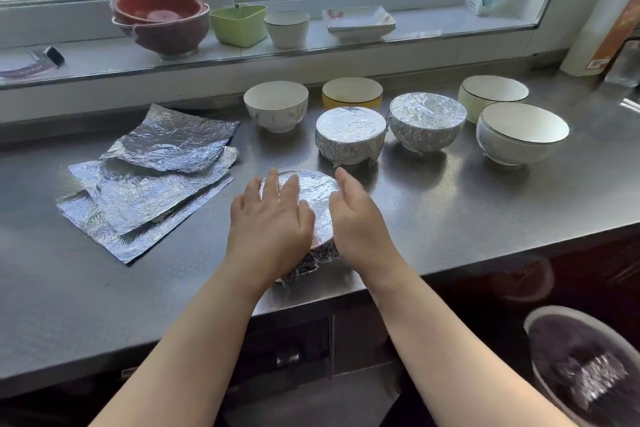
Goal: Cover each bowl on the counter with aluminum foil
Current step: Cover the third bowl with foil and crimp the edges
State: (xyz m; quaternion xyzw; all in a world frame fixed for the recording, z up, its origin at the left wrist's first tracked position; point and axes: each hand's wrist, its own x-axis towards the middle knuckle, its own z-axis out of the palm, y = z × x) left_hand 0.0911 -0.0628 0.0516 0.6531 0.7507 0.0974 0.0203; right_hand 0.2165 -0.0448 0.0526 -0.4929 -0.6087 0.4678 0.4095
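Foil-wrapped bowl (313, 199) sits near the front edge of our steel counter (450, 204), and both our hands are on it. Our left hand (272, 218) lies flat on the foil top with its fingers straight, pressing down. Our right hand (358, 215) stands on edge against the bowl's right side, fingers relaxed and gripping nothing.

Just behind, two more covered bowls stand side by side: a smaller foil-covered bowl (350, 139) and a wider foil-covered bowl (426, 121) to its right. Four bowls around them are bare: a white bowl (276, 106) and a yellow bowl (352, 94) in the back row, then a cream bowl (493, 95) and a black-rimmed white bowl (522, 132) at the right.

To our left, well apart from the bowl, a loose stack of foil sheets (152, 180) lies overlapping on the counter. Nothing lies between the stack and our hands.

On the windowsill (433, 24) we see stacked red bowls (161, 19), a green container (239, 24), a white cup (287, 28) and a square dish (358, 21). At the lower right, below the counter, a round bin (585, 367) holds crumpled foil.
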